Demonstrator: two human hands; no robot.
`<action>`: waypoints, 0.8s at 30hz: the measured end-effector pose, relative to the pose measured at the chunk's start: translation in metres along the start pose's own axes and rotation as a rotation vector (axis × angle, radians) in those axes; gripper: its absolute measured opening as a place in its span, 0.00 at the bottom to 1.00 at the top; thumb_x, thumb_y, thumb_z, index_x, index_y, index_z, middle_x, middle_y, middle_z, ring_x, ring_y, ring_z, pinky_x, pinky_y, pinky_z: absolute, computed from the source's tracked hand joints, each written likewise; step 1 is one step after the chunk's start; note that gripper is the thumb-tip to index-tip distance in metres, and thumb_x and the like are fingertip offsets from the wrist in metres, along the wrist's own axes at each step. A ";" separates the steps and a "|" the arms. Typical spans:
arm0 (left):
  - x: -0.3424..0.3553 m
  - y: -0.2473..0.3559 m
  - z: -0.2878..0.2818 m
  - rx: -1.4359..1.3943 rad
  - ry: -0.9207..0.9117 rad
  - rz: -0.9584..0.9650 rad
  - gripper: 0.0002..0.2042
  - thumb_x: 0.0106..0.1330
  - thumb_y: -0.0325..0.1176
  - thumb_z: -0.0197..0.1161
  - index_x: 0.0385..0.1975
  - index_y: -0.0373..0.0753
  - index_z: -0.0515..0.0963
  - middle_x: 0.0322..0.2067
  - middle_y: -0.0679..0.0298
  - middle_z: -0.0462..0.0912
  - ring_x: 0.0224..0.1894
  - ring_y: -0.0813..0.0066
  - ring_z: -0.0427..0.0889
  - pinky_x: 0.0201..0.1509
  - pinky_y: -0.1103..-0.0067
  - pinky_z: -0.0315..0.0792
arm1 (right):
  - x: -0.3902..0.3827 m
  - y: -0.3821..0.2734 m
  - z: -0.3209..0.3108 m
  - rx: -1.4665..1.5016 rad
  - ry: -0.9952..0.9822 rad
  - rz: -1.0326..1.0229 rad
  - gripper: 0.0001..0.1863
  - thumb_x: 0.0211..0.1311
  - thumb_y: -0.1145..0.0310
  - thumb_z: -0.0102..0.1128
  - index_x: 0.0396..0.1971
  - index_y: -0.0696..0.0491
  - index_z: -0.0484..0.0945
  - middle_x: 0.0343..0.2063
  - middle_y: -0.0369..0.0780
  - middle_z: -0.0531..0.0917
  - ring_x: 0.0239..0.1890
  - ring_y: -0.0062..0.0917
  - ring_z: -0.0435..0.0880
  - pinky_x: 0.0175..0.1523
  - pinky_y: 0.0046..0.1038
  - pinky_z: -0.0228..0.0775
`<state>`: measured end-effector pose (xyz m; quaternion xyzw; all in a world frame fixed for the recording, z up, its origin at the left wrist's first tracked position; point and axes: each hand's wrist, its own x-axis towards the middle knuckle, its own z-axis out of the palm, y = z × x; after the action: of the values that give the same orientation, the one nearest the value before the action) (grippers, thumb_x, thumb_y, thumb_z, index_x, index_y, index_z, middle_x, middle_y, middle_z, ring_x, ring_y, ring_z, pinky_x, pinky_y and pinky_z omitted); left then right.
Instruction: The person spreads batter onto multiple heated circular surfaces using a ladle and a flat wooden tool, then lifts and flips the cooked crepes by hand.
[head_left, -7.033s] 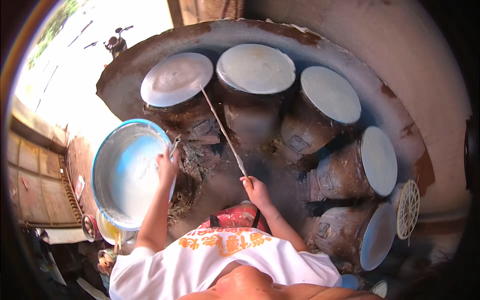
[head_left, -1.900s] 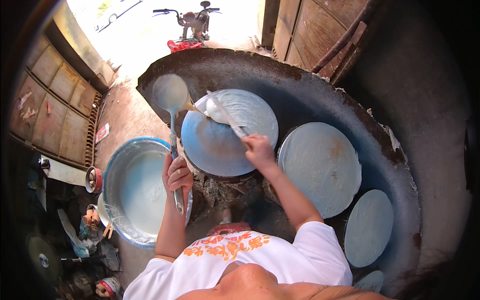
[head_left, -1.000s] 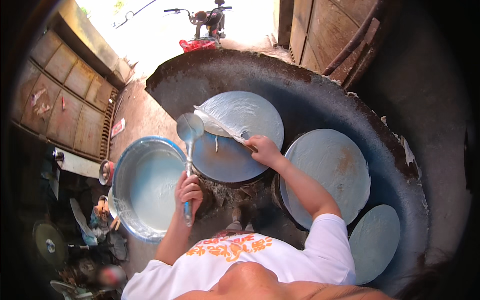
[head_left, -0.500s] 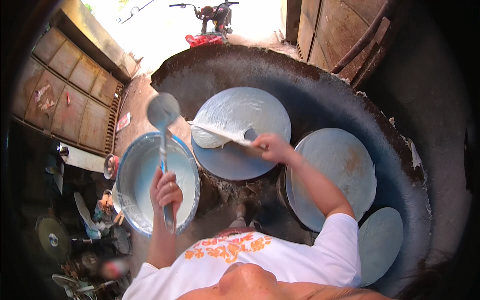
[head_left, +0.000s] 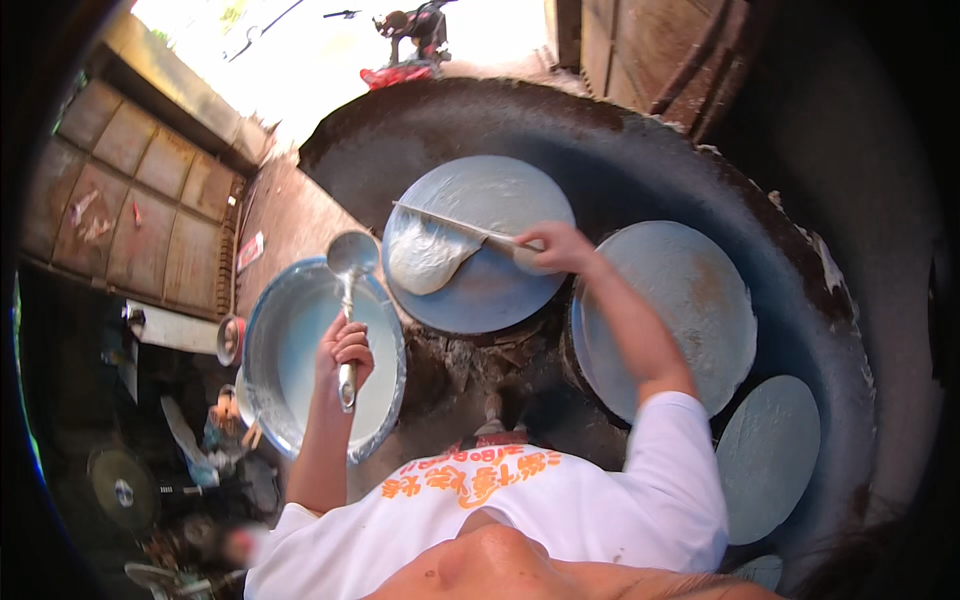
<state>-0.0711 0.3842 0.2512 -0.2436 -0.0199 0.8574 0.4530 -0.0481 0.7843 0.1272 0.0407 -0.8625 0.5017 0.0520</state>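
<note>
My left hand (head_left: 344,352) is closed round the handle of a metal ladle (head_left: 352,256), whose bowl hangs over the far rim of a wide basin (head_left: 251,340) of white batter (head_left: 318,350). In my right hand (head_left: 553,247) is the handle end of a long, thin-edged batter spreader (head_left: 440,215), lying across a round griddle (head_left: 500,295). Thin batter coats the griddle's far part. A thicker pool of batter (head_left: 428,262) sits at its left, against the spreader, while the near right surface shows bare.
Right of the first griddle, a second round griddle (head_left: 670,320) carries a pale sheet with a browned patch. Another pale round (head_left: 768,460) lies further right. A dark curved counter (head_left: 640,150) wraps behind them. Past it stands a parked two-wheeler (head_left: 410,45); a fan (head_left: 124,490) is at lower left.
The ladle has come down and slightly right, nearer the basin's rim. The spreader has turned on the griddle, and the thick batter pool has spread wider at the left.
</note>
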 end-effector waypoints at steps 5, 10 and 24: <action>-0.030 -0.009 0.000 -0.082 -0.013 -0.060 0.18 0.71 0.42 0.44 0.18 0.42 0.60 0.11 0.72 0.59 0.09 0.82 0.62 0.13 0.85 0.63 | -0.025 -0.021 0.003 0.033 -0.121 -0.176 0.24 0.33 0.78 0.61 0.39 0.52 0.83 0.31 0.39 0.83 0.26 0.23 0.77 0.33 0.23 0.70; 0.010 -0.014 0.022 -0.037 -0.080 -0.143 0.19 0.73 0.41 0.42 0.17 0.41 0.60 0.11 0.71 0.59 0.10 0.82 0.61 0.16 0.84 0.63 | -0.056 -0.011 0.028 -0.075 0.183 -0.041 0.21 0.38 0.79 0.59 0.38 0.52 0.82 0.37 0.39 0.82 0.35 0.31 0.80 0.39 0.27 0.73; -0.095 0.139 0.016 -0.003 -0.155 -0.188 0.18 0.73 0.41 0.41 0.19 0.41 0.59 0.08 0.73 0.58 0.08 0.84 0.60 0.14 0.87 0.65 | 0.081 -0.157 0.362 1.033 0.614 0.377 0.13 0.69 0.65 0.46 0.48 0.55 0.64 0.30 0.42 0.82 0.14 0.15 0.71 0.16 0.18 0.60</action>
<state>-0.1401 0.2304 0.2678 -0.1740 -0.0789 0.8272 0.5284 -0.1270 0.3906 0.0954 -0.2383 -0.4471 0.8428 0.1817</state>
